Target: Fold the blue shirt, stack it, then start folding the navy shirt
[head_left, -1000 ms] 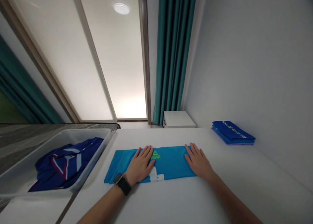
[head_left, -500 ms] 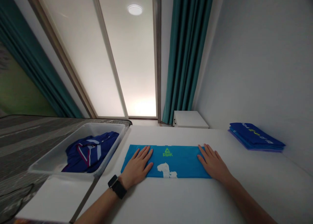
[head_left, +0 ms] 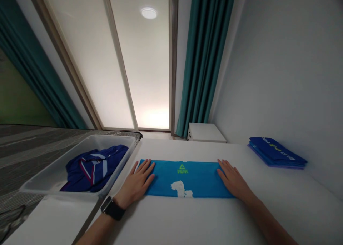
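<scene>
A bright blue folded garment (head_left: 163,179) lies flat in a long strip on the white table (head_left: 193,220). It bears a green PEAK logo and a white print near its front edge. My left hand (head_left: 138,182), with a black watch on the wrist, rests on the garment's left end, fingers spread. On the right end my right hand (head_left: 232,179) lies flat with its fingers stretched out. Neither hand grips the cloth.
At the left stands a clear plastic bin (head_left: 107,139) with dark blue clothing (head_left: 98,168) inside. A stack of folded blue garments (head_left: 277,152) sits at the table's right by the wall. Beyond the table's far edge are a white cabinet (head_left: 206,132) and a teal curtain (head_left: 205,59).
My left hand has slid left towards the end of the blue garment. The right hand stays at about the same spot on the cloth, and the view has shifted slightly.
</scene>
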`<state>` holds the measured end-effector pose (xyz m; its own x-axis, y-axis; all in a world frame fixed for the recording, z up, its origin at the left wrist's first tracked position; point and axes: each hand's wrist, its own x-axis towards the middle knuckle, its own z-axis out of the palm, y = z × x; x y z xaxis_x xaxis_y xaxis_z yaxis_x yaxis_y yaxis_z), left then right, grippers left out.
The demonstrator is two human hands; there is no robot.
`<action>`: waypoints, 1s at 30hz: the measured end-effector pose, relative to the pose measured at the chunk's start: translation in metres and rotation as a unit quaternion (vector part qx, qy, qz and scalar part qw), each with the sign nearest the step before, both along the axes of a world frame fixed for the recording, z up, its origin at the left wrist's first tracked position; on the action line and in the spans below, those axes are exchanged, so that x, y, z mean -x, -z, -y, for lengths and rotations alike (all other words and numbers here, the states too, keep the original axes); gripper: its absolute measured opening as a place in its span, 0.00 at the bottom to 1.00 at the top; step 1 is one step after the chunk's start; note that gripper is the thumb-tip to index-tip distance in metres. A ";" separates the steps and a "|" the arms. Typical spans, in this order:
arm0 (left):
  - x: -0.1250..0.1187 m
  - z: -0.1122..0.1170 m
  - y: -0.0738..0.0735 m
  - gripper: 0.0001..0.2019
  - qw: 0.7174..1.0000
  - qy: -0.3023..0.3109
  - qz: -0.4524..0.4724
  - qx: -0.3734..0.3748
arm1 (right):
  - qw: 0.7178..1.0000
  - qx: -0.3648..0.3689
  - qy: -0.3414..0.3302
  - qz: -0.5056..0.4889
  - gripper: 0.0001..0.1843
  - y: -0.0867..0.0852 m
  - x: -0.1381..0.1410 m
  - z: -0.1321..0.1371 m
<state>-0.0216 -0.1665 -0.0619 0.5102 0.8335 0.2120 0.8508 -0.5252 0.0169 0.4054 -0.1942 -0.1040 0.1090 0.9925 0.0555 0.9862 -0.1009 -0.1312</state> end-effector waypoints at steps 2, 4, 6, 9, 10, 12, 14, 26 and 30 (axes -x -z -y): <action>-0.013 0.003 -0.012 0.27 1.000 0.028 -0.002 -0.011 | 1.000 -0.019 0.013 -0.007 0.34 -0.005 0.002 0.000; -0.029 0.004 -0.022 0.27 0.996 0.090 0.000 -0.010 | 0.998 -0.054 0.011 0.015 0.34 -0.012 0.009 0.003; -0.044 0.001 -0.029 0.27 0.987 0.161 0.003 0.005 | 0.996 -0.083 -0.002 0.036 0.34 -0.016 0.022 0.008; -0.055 -0.008 -0.031 0.28 0.968 0.245 0.000 0.050 | 0.995 -0.090 -0.026 0.044 0.35 -0.016 0.045 0.017; -0.055 -0.012 -0.030 0.28 0.963 0.261 -0.002 0.065 | 0.995 -0.085 -0.026 0.043 0.36 -0.013 0.051 0.019; -0.051 -0.018 -0.026 0.29 0.958 0.274 -0.005 0.088 | 0.997 -0.066 -0.026 0.036 0.39 -0.007 0.059 0.022; -0.047 -0.022 -0.023 0.29 0.957 0.273 0.002 0.095 | 0.997 -0.056 -0.031 0.032 0.41 -0.001 0.059 0.022; -0.061 0.019 0.005 0.28 0.985 0.168 0.023 0.024 | 0.983 -0.039 -0.180 0.020 0.41 -0.007 0.019 -0.021; -0.063 0.024 0.007 0.27 0.988 0.149 0.012 0.042 | 0.980 -0.031 -0.197 0.005 0.40 -0.014 0.015 -0.028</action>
<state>0.0417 -0.1905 -0.0686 0.7309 0.6626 0.1637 0.6580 -0.7477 0.0888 0.3901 -0.1664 -0.0898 -0.2836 0.9520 0.1153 0.9481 0.2964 -0.1152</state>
